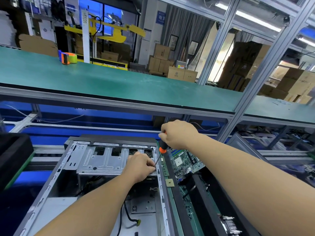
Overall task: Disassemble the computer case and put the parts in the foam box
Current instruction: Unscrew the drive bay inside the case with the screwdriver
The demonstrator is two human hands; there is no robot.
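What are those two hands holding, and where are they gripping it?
The right hand grips the screwdriver by its black-and-orange handle. The left hand pinches near the shaft's tip at the drive cage; whether it holds a screw cannot be told.

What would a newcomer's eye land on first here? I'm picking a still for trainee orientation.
Probably the two bare arms meeting at centre: the right hand grips an orange-and-black screwdriver, its tip down by the left hand at the right edge of the metal drive cage in the open computer case. Next, the green motherboard lying just right of the case, then the long green workbench behind.
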